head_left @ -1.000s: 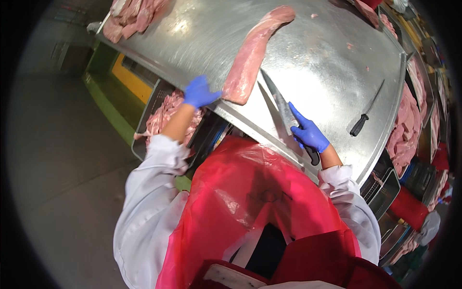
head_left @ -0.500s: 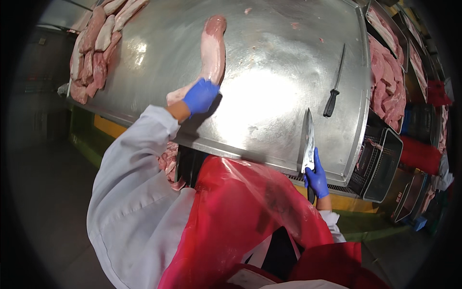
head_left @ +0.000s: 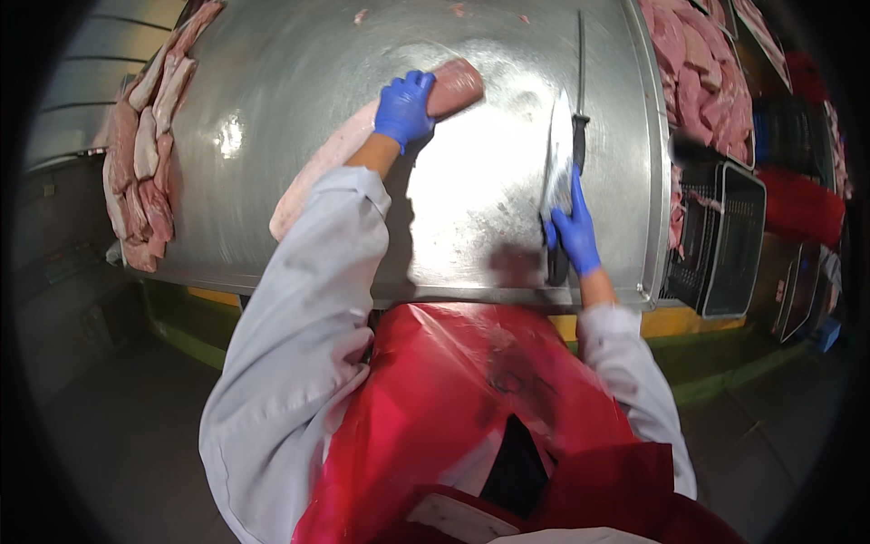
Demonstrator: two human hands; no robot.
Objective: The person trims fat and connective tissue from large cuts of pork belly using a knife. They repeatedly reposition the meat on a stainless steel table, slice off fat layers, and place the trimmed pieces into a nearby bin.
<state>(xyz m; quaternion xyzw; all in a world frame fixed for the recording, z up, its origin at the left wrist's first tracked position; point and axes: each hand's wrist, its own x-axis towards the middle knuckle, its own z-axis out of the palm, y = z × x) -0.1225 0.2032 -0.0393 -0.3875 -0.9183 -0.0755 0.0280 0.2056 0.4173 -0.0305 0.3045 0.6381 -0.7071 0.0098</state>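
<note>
In the head view, the loin (head_left: 349,136) is seen lying on the tabletop (head_left: 299,77), to the left of the knife (head_left: 558,150), slanted so that its darker far end is turned toward the blade. It is grasped near that end by the left hand (head_left: 405,111), whose fingers are curled over the top. The knife is held at its handle by the right hand (head_left: 575,238), with the index finger stretched forward. Whether the knife is lifted or rested on the metal cannot be told well from above.

The steel (head_left: 581,82) is placed just to the right of the knife. One meat pile (head_left: 145,181) is set well to the knife's left, another meat heap (head_left: 698,77) to its right, and a dark crate (head_left: 739,258) is stood to its right and nearer the body.

A fairly heavy, soft and limp piece should be expected: if lifted by one end, it would probably be left sagging. Its moist sheen suggests that a glove could slip. It is best taken across the full width, with a second hold under the middle for carrying, and fingers kept clear of the knife; deep pinching could tear or mark the flesh.
</note>
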